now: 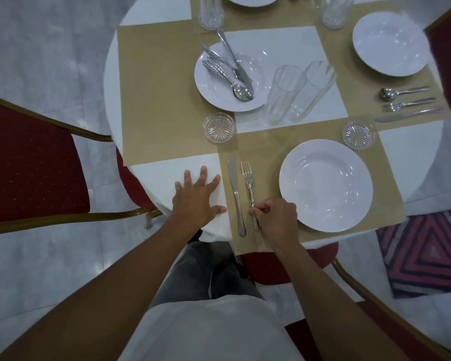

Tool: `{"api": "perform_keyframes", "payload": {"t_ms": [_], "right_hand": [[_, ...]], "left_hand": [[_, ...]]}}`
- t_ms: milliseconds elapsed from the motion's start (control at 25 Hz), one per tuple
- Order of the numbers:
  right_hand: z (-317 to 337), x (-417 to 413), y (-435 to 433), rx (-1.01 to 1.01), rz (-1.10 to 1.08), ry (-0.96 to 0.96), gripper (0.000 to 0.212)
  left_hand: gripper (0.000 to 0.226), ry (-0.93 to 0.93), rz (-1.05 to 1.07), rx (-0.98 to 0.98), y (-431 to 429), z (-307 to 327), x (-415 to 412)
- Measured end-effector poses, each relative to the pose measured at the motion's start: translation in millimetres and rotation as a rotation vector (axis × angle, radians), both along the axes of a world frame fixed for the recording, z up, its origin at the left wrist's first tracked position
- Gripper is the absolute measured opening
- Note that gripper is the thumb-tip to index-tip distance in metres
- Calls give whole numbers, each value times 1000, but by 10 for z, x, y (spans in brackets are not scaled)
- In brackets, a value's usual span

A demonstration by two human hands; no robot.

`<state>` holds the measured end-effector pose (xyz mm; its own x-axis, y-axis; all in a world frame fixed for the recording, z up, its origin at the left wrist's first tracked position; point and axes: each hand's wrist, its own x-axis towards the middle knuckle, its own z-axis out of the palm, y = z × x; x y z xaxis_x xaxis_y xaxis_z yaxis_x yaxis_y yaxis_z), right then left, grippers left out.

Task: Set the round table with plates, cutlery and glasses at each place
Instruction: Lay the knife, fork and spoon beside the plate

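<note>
Beyond the near plate (326,186), a second plate (214,87) holds spare cutlery (229,71); our right hand (276,217) pinches the fork (248,178), our left hand (195,199) lies flat.

Far plate (251,0) half beyond top edge.

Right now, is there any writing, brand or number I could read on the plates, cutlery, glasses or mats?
None can be read: the plate, knife, fork, glasses and tan placemat bear no visible words or numbers.
Any maker's stamp on the handles is too small to tell.
The striped rug shows only a pattern.
</note>
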<state>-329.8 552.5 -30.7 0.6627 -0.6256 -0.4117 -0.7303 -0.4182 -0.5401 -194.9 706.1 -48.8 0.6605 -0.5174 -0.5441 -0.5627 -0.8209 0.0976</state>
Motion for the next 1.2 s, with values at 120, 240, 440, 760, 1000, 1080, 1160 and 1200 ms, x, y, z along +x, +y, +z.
{"api": "perform_keyframes", "payload": {"t_ms": [120,240,440,760,1000,1080,1160,1200], "right_hand": [[15,44,-20,-30,61,44,16],[148,247,-62,-19,93,2,40],[331,1007,-41,17,20,-202,44],[203,2690,-165,869,-658,-457,10],[34,3400,-387,1294,-1133,-683,13],[-4,3524,-407,1337,-1189,-725,14],[-22,3627,-421,1372,-1238,-737,16],[-21,3661,-425,1386,-1264,-739,16]], "left_hand": [[79,-12,-19,-21,49,77,11],[57,-38,149,-209,113,170,217],[58,-103,307,-424,-74,236,1186],[96,49,96,-27,-357,-125,2015],[99,79,42,46,-416,-49,2052],[100,93,43,58,-427,2,2032],[99,103,46,51,-425,13,2023],[99,107,47,52,-422,9,2026]]}}
